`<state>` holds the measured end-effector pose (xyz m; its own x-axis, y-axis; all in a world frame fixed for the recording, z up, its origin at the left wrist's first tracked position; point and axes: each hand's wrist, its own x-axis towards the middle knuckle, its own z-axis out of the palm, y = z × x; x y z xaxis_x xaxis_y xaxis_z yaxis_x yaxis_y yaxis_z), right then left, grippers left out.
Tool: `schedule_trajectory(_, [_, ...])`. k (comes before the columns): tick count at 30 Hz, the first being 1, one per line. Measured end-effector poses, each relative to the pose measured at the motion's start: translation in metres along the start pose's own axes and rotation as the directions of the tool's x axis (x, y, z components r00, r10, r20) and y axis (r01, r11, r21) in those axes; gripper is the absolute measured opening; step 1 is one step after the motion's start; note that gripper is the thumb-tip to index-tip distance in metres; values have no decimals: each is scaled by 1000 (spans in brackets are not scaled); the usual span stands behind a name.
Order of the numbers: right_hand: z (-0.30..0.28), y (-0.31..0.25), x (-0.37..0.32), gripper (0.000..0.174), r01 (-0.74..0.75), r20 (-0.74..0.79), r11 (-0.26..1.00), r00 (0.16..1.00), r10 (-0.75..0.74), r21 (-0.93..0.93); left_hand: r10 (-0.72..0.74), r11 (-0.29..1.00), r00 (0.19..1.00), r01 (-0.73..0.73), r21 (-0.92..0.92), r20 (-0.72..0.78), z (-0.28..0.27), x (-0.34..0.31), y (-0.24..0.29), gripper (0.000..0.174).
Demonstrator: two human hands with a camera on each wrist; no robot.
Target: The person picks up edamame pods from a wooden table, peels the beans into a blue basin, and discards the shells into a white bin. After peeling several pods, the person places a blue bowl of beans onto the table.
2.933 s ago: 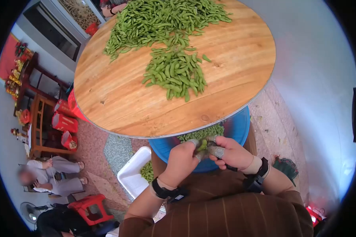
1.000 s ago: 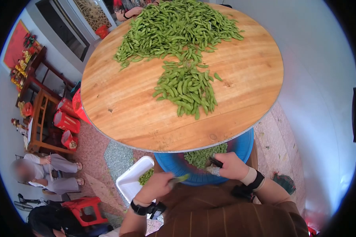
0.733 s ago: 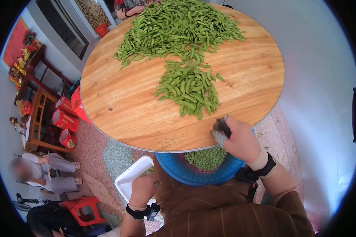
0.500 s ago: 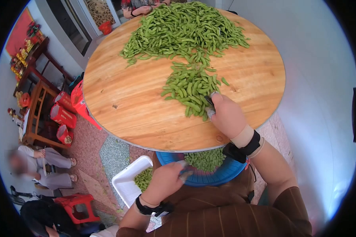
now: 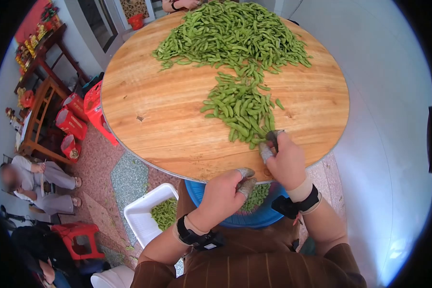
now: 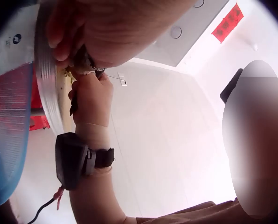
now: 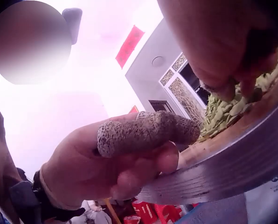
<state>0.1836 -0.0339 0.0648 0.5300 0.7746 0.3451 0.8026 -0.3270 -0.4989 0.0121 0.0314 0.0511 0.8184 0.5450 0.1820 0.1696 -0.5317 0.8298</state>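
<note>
Green pods [image 5: 240,41] lie on one round wooden table [image 5: 153,129] in two heaps: a large one at the far side and a small heap [image 5: 242,110] nearer us, joined by a thin band. One single pod [image 5: 280,104] sits just right of the small heap. The pods are too many to count.

We count two hands at work. The right hand [image 5: 288,161] is at the near tip of the small heap, fingers curled about one dark object [image 5: 272,138]; whether thumb and forefinger also pinch a pod, we cannot tell. The left hand [image 5: 221,194] is at the table's near edge, fingers loosely curled, the covered thumb and forefinger bent toward each other. Gritty-looking covers [image 7: 129,135] show on its digits.

Under the edge we note one blue basket [image 5: 254,221] with green beans [image 5: 254,199] in it. To the left stands one white tub [image 5: 137,216] of green pieces — pods or husks, unclear. Three red containers [image 5: 71,123] stand farther left.

Against half a second ago: the left hand was lower, over the basket's left side — now up at the table edge. The right hand has shifted nearer us, from the heap's right side.
</note>
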Motion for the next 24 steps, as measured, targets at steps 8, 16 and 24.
schedule_trajectory(8, [-2, 6, 2, 23, -53, 110, 999, 992, 54, -4, -52, 993, 999, 51, -102, 1, -4, 0, 0, 24])
schedule_trajectory(16, [-37, 20, -1, 32, -366, 536, 789, 842, 55, 494, 271, 941, 960, -250, 229, -66, -2, 26, 19, 32])
schedule_trajectory(24, [-44, 16, -19, 37, -355, 474, 723, 879, 42, 593, 36, 989, 965, -71, 126, 260, -7, 23, 16, 23])
